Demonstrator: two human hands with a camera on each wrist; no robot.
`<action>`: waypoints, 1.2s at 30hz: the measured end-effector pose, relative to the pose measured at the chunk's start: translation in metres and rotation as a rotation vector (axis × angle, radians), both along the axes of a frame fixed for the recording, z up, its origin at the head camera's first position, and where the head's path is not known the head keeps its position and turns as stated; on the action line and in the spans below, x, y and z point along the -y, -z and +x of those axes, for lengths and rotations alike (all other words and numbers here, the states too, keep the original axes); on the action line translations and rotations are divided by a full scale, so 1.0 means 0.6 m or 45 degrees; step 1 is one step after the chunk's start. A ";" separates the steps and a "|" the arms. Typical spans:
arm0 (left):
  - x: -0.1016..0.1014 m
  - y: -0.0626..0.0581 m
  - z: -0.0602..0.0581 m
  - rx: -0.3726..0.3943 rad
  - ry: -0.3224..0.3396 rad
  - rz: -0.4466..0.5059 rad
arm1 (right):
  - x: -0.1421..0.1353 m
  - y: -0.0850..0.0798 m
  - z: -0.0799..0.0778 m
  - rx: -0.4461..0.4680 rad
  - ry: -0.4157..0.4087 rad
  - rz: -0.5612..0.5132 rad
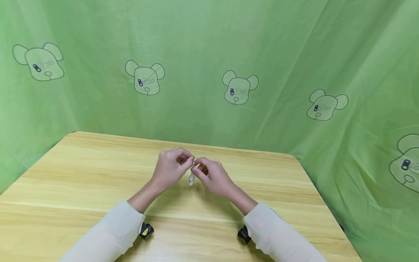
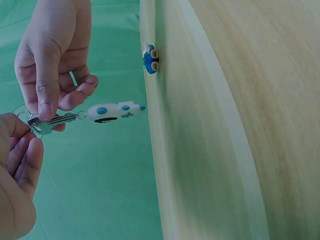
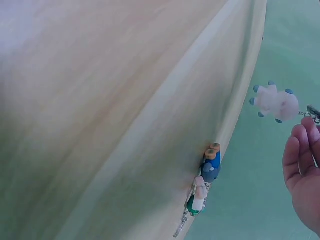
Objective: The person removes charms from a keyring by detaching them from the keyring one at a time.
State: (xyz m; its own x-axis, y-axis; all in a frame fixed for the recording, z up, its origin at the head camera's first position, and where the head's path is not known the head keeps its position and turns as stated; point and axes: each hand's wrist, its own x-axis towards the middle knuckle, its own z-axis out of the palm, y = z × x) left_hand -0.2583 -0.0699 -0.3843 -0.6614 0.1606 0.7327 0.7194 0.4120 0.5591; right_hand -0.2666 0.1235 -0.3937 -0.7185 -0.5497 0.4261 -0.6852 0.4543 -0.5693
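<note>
Left hand (image 1: pixel 170 169): pinched the ring end of the keys (image 2: pixel 59 119), thumb and fingertips drawn together.
Right hand (image 1: pixel 214 176): gripped the key blades, thumb laid over one face, fingers curled behind.
Keys: were held up over the counter (image 1: pixel 98 174), between both hands, before the middle of the far edge.
White charm (image 2: pixel 117 111): hung by a short chain below the keys, marked with blue patches.
Blue figure (image 3: pixel 211 165): showed orange feet near the counter's far edge, just beside a green-and-white figure (image 3: pixel 197 197).
Metal fitting (image 3: pixel 180 227): trailed from the green-and-white figure.
Backdrop (image 1: pixel 196 36): hung green beyond the far edge.
</note>
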 end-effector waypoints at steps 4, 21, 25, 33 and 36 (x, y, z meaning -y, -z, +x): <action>0.000 -0.001 0.000 -0.004 -0.007 0.004 | -0.002 0.000 -0.001 -0.018 -0.014 0.005; -0.001 0.001 -0.005 -0.067 0.026 0.027 | -0.011 -0.008 0.004 -0.217 -0.073 -0.057; 0.000 0.003 -0.005 -0.076 0.048 0.036 | -0.011 -0.009 0.004 -0.308 -0.074 -0.072; -0.001 0.003 -0.005 -0.079 0.082 0.059 | -0.015 -0.009 0.005 -0.451 -0.005 -0.118; -0.002 0.003 -0.004 -0.082 0.083 0.058 | -0.016 -0.009 0.004 -0.477 -0.004 -0.135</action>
